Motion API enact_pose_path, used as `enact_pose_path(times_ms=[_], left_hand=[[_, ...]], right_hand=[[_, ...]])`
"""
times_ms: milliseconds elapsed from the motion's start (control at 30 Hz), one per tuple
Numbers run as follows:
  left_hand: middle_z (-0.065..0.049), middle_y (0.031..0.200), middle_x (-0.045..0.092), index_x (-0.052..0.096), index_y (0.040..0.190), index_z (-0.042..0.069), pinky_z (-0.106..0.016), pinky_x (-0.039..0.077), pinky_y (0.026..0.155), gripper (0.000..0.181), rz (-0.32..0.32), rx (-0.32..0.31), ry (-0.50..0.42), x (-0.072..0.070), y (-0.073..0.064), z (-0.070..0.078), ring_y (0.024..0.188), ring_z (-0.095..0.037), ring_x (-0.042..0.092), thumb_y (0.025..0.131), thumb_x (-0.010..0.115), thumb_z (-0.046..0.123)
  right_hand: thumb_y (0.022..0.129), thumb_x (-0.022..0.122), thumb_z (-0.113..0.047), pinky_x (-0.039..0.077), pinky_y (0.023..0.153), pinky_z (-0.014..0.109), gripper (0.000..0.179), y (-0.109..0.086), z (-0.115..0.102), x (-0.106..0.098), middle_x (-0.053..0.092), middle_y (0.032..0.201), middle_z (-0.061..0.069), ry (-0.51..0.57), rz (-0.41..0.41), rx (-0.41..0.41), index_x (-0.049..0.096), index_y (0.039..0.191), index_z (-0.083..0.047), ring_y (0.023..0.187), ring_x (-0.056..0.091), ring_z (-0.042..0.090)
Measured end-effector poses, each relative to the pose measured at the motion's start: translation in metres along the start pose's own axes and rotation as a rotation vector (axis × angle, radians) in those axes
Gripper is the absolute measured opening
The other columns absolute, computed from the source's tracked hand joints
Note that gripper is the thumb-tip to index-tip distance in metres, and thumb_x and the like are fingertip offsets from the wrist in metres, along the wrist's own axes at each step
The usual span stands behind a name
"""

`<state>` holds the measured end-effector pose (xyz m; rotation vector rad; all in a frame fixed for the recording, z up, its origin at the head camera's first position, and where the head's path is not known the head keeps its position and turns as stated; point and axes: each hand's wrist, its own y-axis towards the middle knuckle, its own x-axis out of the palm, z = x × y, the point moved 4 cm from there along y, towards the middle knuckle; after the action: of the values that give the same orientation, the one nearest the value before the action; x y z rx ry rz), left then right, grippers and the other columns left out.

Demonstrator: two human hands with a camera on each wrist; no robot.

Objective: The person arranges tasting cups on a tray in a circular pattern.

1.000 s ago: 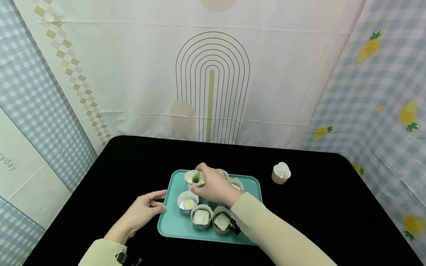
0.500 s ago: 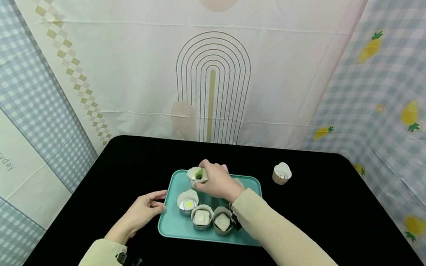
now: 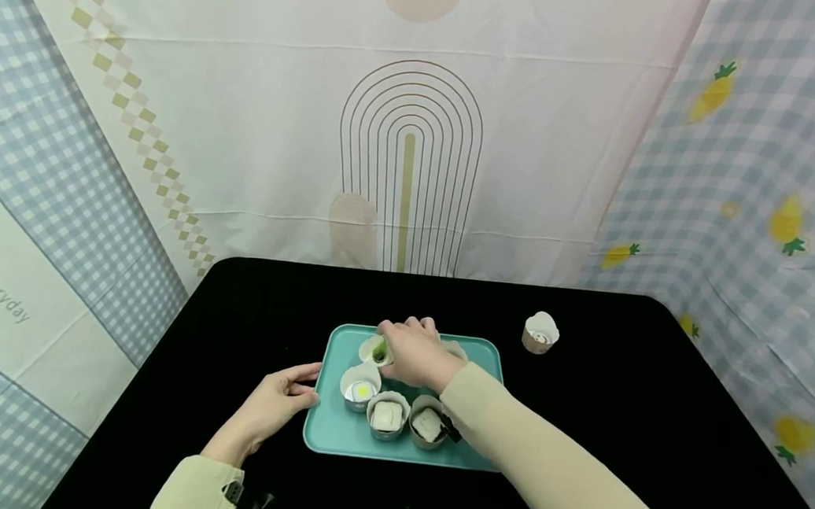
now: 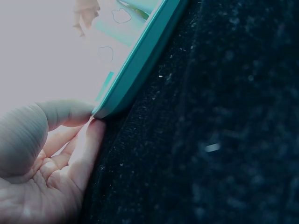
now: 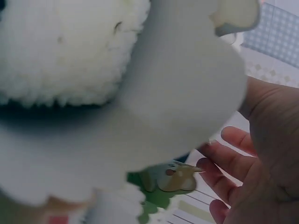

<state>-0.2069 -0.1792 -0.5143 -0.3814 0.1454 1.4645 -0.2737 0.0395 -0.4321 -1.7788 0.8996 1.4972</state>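
Note:
My right hand point(image 3: 414, 357) grips a scalloped paper cup point(image 3: 367, 348) at the back left of the teal tray point(image 3: 327, 430). Something green point(image 3: 379, 352) shows inside that cup; the hand covers its right side. At the tray's left edge, my left hand point(image 3: 272, 403) pinches the rim between thumb and fingers, as the left wrist view also shows. Just in front of the gripped cup stands a paper cup point(image 3: 362, 373) with a yellow-centred white piece. Filling much of the right wrist view, a white, rough-textured block point(image 5: 70, 56) sits in another cup's pale, wavy rim point(image 5: 187, 93).
Two more paper cups, one grey point(image 3: 385, 434) and one brownish point(image 3: 414, 438), hold white blocks along the tray's front. Another cup point(image 3: 454, 348) is partly hidden behind the right hand. A lone paper cup point(image 3: 538, 347) stands on the black table point(image 3: 618, 395), right of the tray.
My right hand raised the cup with the green content slightly and shifted it right, then lowered it toward the tray. The left hand has stayed at the tray's edge.

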Motion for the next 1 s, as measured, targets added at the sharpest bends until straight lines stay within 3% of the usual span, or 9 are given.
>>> enact_pose_path(times_ms=[233,500,700,867,1000], left_hand=[[-0.001,0.117,0.063,0.055,0.138,0.016,-0.048,0.048,0.091,0.05,0.011,0.004,0.018,0.0,0.0,0.002,0.089,-0.017,0.064,0.089,0.066,0.008],[-0.001,0.12,0.062,0.056,0.137,0.017,-0.046,0.049,0.089,0.05,0.012,-0.002,0.01,0.0,0.0,-0.002,0.09,-0.017,0.063,0.089,0.067,0.009],[-0.001,0.118,0.063,0.056,0.137,0.017,-0.047,0.048,0.09,0.05,0.005,-0.006,0.005,0.001,0.0,-0.003,0.089,-0.017,0.063,0.089,0.067,0.008],[-0.002,0.117,0.063,0.056,0.137,0.017,-0.046,0.049,0.089,0.05,0.003,-0.004,0.003,0.001,0.001,-0.002,0.089,-0.017,0.063,0.089,0.067,0.008],[-0.002,0.116,0.063,0.055,0.138,0.017,-0.046,0.049,0.089,0.05,-0.001,-0.002,0.006,0.0,0.001,-0.002,0.089,-0.017,0.063,0.089,0.067,0.009]], right_hand=[[0.087,0.074,-0.03,0.026,0.078,0.037,0.052,-0.007,-0.002,-0.005,0.065,0.118,-0.001,-0.04,0.046,-0.016,0.057,0.134,-0.015,0.088,0.043,0.017],[0.09,0.07,-0.031,0.027,0.075,0.035,0.042,-0.008,-0.003,0.0,0.066,0.116,-0.002,-0.074,0.068,-0.025,0.062,0.129,-0.018,0.09,0.046,0.017],[0.093,0.066,-0.028,0.036,0.085,0.038,0.043,-0.011,0.011,-0.017,0.064,0.118,0.005,0.1,0.049,-0.013,0.058,0.133,-0.013,0.095,0.049,0.02],[0.094,0.066,-0.026,0.044,0.093,0.04,0.043,-0.023,0.047,-0.037,0.062,0.121,0.009,0.292,0.079,0.055,0.057,0.133,-0.012,0.108,0.055,0.022],[0.093,0.067,-0.028,0.048,0.09,0.04,0.047,-0.038,0.078,-0.043,0.06,0.123,0.01,0.362,0.117,0.101,0.055,0.134,-0.01,0.112,0.056,0.024]])
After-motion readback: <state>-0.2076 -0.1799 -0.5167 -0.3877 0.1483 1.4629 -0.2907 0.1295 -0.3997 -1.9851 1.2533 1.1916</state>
